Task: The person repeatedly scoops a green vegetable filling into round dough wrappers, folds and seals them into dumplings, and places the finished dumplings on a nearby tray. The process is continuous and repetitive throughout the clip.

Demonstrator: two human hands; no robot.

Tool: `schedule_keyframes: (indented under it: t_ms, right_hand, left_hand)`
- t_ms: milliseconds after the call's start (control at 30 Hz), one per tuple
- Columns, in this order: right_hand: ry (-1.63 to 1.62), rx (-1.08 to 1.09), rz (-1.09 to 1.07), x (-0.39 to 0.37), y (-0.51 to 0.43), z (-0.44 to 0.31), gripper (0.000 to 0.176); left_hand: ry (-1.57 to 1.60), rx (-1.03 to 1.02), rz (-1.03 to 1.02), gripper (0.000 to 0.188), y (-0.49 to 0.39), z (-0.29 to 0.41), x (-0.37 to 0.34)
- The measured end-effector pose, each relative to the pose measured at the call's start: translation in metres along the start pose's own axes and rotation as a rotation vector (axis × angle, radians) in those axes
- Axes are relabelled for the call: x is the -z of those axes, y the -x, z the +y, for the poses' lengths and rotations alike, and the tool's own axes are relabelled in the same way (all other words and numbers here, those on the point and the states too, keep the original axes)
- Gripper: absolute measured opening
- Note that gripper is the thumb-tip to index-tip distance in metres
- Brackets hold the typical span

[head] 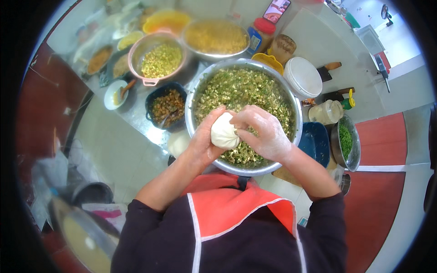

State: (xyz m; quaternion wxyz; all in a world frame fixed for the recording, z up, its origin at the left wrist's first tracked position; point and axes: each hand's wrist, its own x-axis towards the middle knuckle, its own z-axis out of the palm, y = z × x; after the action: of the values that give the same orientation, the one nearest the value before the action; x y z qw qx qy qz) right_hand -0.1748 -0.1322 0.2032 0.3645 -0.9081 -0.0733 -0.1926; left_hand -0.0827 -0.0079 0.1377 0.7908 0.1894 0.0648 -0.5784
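Note:
A pleated white dough bun rests in my left hand, whose fingers curve around its far side. My right hand, dusted with flour, pinches the gathered edge of the dough with its fingertips. Both hands are above a large steel bowl of chopped green and pale filling. Just left of my left forearm lies a smooth white lump, probably dough, partly hidden by that arm. Whether the bun is fully closed cannot be told.
To the left stand a dark blue dish of diced filling with a spoon, a pink colander and a small white bowl. On the right are a white bucket, cleavers, a blue basin and a steel bowl of chopped greens.

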Motion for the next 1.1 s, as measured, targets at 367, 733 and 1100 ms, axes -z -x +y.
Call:
schedule_keyframes:
  t_ms: [367, 733, 1100]
  right_hand:
    - [0.292, 0.353, -0.062, -0.009, 0.006, 0.021, 0.023]
    - [0.365, -0.72, -0.166, -0.006, 0.059, 0.058, 0.014]
    - [-0.108, -0.01, 0.364, -0.068, 0.045, -0.005, 0.04]
  left_hand:
    - [0.069, 0.221, -0.008, 0.024, -0.019, -0.003, 0.024]
    - [0.204, 0.124, 0.024, 0.036, -0.03, -0.006, 0.039]
    - [0.079, -0.174, -0.139, 0.041, 0.012, -0.059, 0.03]
